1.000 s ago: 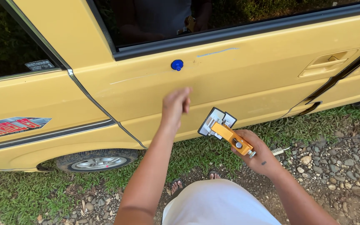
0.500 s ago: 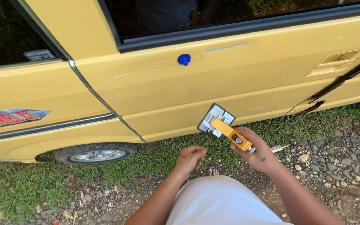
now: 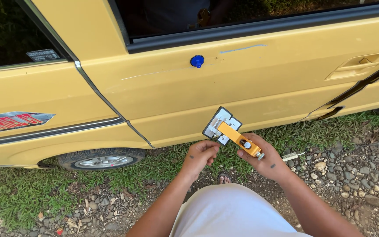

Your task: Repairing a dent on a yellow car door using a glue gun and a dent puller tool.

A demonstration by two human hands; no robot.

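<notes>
Right hand (image 3: 264, 160) grips the yellow puller tool (image 3: 231, 131); left hand (image 3: 199, 157), fingers loosely curled, touches its white base.

Left hand (image 3: 200, 157): bare, no glove, ring or watch; small dark dot mark on the back. Right hand (image 3: 264, 160): bare likewise; small dark dot mark near the wrist. Forearms: bare, no sleeves in view. Lap: pale, off-white garment, plain, without pattern. One foot (image 3: 224, 177): toes showing in a dark sandal strap.
</notes>
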